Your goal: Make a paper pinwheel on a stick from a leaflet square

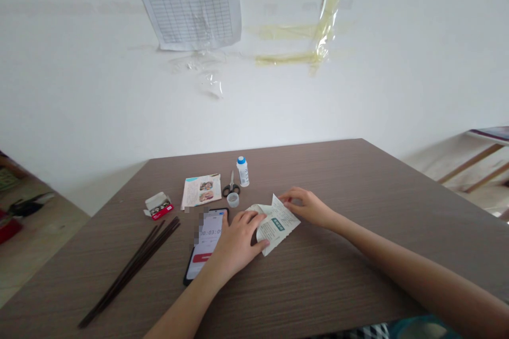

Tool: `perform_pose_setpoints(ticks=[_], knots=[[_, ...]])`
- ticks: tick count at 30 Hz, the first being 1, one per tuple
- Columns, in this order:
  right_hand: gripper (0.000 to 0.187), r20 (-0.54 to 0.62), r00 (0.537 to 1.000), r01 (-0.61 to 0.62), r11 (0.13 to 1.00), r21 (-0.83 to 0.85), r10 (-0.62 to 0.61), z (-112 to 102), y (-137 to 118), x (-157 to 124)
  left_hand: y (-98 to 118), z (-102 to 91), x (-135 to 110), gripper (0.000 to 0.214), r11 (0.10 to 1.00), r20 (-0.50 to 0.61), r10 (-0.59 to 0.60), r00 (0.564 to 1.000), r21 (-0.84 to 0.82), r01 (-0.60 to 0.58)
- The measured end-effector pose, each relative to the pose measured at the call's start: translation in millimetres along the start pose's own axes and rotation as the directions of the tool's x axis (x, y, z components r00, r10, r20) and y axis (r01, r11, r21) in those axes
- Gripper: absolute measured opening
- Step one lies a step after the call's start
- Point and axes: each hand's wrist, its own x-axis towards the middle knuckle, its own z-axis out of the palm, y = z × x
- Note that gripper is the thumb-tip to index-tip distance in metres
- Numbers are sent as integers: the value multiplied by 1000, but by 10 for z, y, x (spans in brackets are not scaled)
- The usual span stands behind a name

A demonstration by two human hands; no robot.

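Observation:
A folded piece of printed paper (277, 226) with a green label block lies on the brown table, one pointed flap standing up at its top. My left hand (241, 235) rests over its left side, thumb at the lower edge and fingers curled on the upper left part, gripping it against the table. At the paper's upper right edge, the thumb and fingers of my right hand (307, 207) close on the corner; the exact fingertip contact is hard to make out. Beside my left hand lies a phone (204, 249) showing a running timer, partly covered by that hand.
Behind the paper stand a white bottle with a blue cap (243, 172), scissors (231, 186) and a small clear cap (233, 200). Further left are a printed booklet (201, 190), an open red-and-white box (158, 206) of small metal pieces, and several dark thin sticks (135, 267). A white wall (286, 111) borders the table.

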Motion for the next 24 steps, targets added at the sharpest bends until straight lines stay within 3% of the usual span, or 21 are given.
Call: perform_pose_setpoints(ticks=[5, 12, 17, 24], knots=[[26, -88, 993, -78, 997, 29, 80, 60, -33, 509, 24, -27, -26, 62, 1000, -24, -1, 1000, 19, 2], [44, -167, 975, -132, 986, 106, 148, 403, -79, 1257, 34, -66, -49, 56, 1000, -10, -22, 1000, 3, 22], [62, -154, 978, -114, 978, 176, 142, 636, -109, 1469, -31, -32, -59, 53, 1000, -56, 1, 998, -16, -2], [58, -197, 968, -105, 965, 240, 154, 878, -182, 1654, -42, -56, -60, 52, 1000, -30, -5, 1000, -6, 5]])
